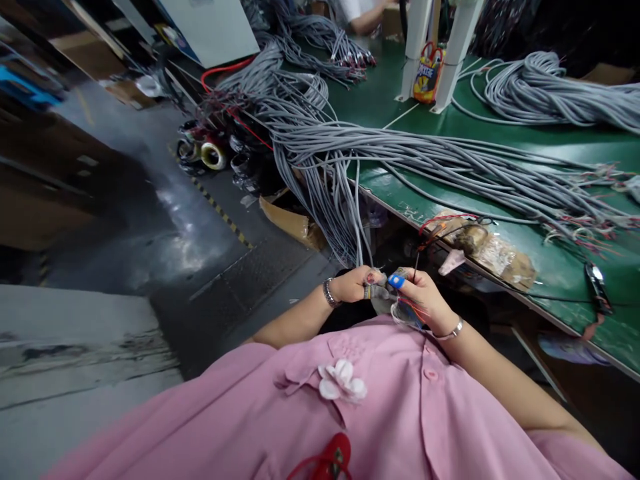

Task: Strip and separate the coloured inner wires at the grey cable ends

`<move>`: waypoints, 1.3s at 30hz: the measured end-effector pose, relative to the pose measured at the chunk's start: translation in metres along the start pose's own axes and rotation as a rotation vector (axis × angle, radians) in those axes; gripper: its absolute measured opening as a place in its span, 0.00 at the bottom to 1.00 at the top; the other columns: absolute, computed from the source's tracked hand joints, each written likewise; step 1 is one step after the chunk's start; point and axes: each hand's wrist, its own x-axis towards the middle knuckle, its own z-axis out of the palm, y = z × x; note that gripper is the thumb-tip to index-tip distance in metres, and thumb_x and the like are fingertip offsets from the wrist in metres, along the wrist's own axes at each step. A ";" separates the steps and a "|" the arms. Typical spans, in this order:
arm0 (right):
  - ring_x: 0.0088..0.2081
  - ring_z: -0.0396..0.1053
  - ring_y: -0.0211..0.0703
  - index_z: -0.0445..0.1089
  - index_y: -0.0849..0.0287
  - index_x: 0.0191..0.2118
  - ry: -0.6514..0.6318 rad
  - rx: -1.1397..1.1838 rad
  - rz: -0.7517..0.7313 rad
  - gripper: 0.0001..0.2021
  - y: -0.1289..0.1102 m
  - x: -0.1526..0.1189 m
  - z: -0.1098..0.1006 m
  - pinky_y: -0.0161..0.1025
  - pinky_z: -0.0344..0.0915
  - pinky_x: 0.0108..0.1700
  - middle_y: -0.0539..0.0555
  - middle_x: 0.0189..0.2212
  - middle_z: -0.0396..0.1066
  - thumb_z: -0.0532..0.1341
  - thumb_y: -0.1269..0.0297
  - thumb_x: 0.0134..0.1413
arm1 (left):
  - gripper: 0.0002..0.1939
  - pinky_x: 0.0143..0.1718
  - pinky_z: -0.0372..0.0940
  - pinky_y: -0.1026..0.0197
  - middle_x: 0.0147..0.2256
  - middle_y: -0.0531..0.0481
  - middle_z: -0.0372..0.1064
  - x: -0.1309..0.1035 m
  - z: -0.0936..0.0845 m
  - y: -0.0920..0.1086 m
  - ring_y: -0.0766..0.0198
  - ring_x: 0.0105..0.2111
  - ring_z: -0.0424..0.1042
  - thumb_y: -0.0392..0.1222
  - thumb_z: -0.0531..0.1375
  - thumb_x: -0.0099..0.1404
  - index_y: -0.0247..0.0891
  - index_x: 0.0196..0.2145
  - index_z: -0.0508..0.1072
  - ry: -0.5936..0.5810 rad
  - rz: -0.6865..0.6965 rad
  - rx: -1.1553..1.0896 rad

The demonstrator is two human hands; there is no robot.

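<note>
My left hand (356, 285) is closed close to my body, below the table edge, with covers on some fingers. It grips the end of a grey cable (361, 233) that hangs down from the table. Right beside it, my right hand (423, 297) is closed in a pinch, with blue tape (397, 281) round the thumb. Thin coloured wires (407, 311) fan out between and below the two hands. The fingertips hide exactly what the right hand pinches; it appears to be at these wires.
A large bundle of grey cables (420, 150) lies across the green table (380, 107) and spills over its edge. A soldering lump on cardboard (500, 257) and a dark tool (597, 287) lie near the front edge. White posts (453, 57) stand behind. Another person's arm (367, 21) shows at the back.
</note>
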 end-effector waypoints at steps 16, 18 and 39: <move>0.17 0.45 0.30 0.69 0.62 0.26 -0.034 -0.079 0.307 0.33 0.023 -0.038 -0.087 0.33 0.38 0.18 0.52 0.19 0.67 0.54 0.31 0.51 | 0.18 0.31 0.61 0.68 0.28 0.45 0.73 0.006 0.004 0.010 0.67 0.27 0.70 0.52 0.58 0.67 0.32 0.32 0.76 -0.173 0.176 0.198; 0.20 0.51 0.32 0.71 0.63 0.27 -0.177 -0.113 0.248 0.33 0.011 -0.044 -0.084 0.32 0.44 0.20 0.51 0.20 0.65 0.56 0.31 0.50 | 0.16 0.30 0.60 0.68 0.26 0.47 0.71 0.010 0.006 0.007 0.68 0.26 0.68 0.49 0.57 0.67 0.33 0.31 0.75 -0.187 0.198 0.259; 0.14 0.42 0.26 0.62 0.57 0.25 0.621 0.233 0.072 0.20 0.043 -0.035 -0.111 0.29 0.37 0.14 0.45 0.17 0.62 0.68 0.48 0.47 | 0.20 0.33 0.68 0.66 0.29 0.41 0.76 0.021 -0.001 0.027 0.64 0.29 0.74 0.54 0.65 0.61 0.29 0.33 0.79 -0.115 0.124 0.025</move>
